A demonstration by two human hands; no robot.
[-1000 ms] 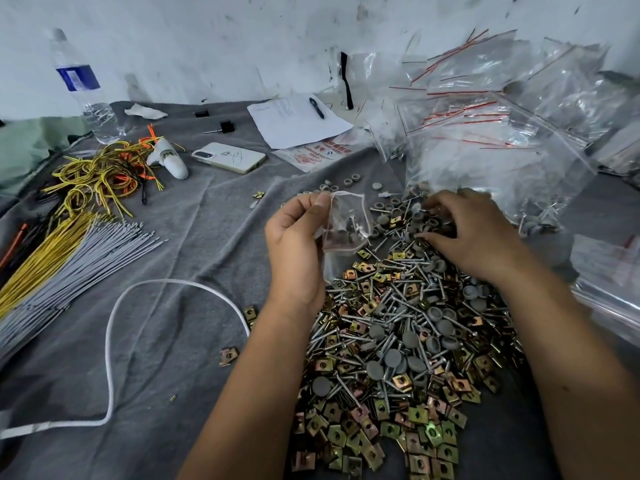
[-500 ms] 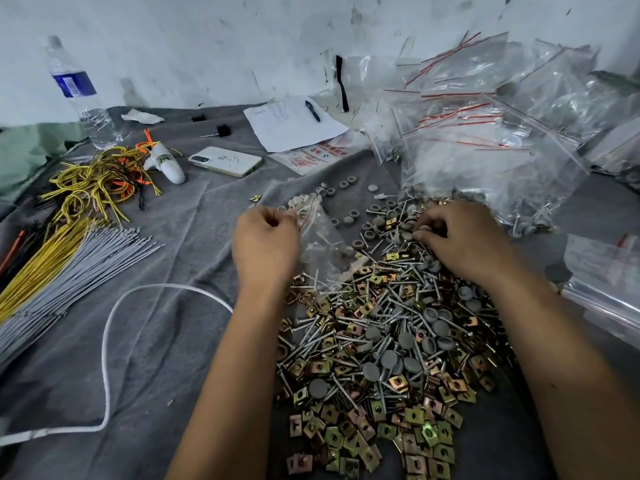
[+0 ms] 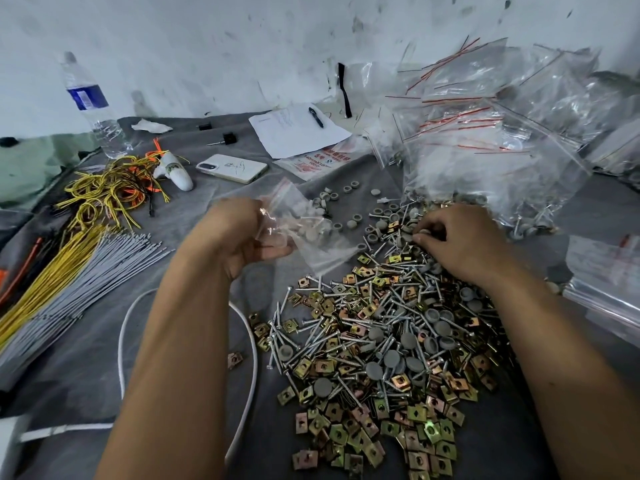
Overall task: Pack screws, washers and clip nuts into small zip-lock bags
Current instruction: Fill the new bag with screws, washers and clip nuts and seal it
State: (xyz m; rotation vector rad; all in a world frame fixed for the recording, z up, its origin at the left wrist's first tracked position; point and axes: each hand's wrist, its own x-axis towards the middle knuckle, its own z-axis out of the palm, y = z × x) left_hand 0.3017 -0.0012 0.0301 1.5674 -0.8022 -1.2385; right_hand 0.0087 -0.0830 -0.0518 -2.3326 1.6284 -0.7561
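The left hand point(image 3: 239, 237) held a small clear bag point(image 3: 304, 230). The right hand point(image 3: 460, 244) pinched bits in the pile of screws point(image 3: 363, 327).

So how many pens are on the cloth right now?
1: a dark pen lies on the white paper sheet at the back, beyond the phone. Others could be hidden under the bag pile.

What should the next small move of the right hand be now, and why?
Probably it should carry the picked parts over and drop them into the small clear zip-lock bag. The right hand has curled fingers pinching at the mixed pile of silver screws, grey washers and brass clip nuts, while the left hand holds the bag raised beside it.
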